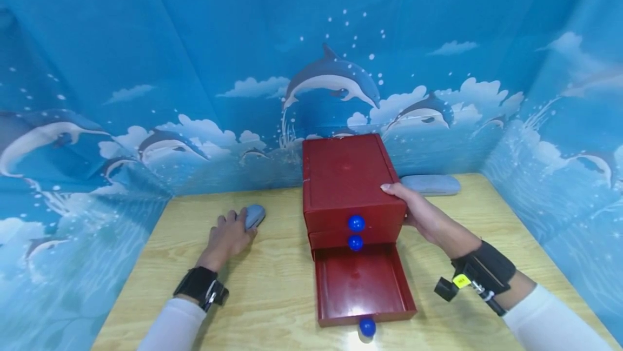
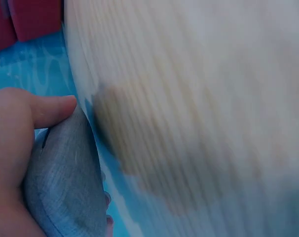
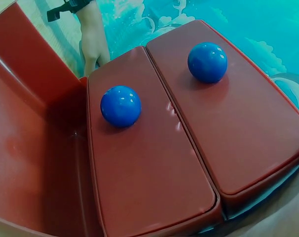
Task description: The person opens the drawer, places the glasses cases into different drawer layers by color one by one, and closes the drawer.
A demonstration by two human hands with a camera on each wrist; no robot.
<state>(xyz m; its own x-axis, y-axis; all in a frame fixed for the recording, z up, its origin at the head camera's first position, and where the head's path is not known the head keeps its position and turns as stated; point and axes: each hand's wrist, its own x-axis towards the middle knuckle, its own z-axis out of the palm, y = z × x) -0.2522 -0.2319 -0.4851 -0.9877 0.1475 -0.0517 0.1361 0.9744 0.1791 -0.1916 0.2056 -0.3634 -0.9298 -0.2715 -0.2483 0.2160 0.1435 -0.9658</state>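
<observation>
A small red chest of drawers (image 1: 348, 175) with blue ball knobs stands mid-table. Its bottom drawer (image 1: 360, 286) is pulled out, with nothing seen inside. The two upper drawer fronts (image 3: 149, 168) are closed in the right wrist view. My right hand (image 1: 424, 214) grips the chest's right side, thumb on the top edge; its other fingers are mostly hidden. To the left, my left hand (image 1: 231, 238) holds a grey, fabric-look glasses case (image 2: 65, 173), thumb on one side and fingertips showing beyond the other.
Another grey glasses case (image 1: 432, 184) lies at the back right, beside the chest. The light wood table (image 1: 272, 297) is bounded at the back and sides by a blue dolphin-print cloth (image 1: 233, 42).
</observation>
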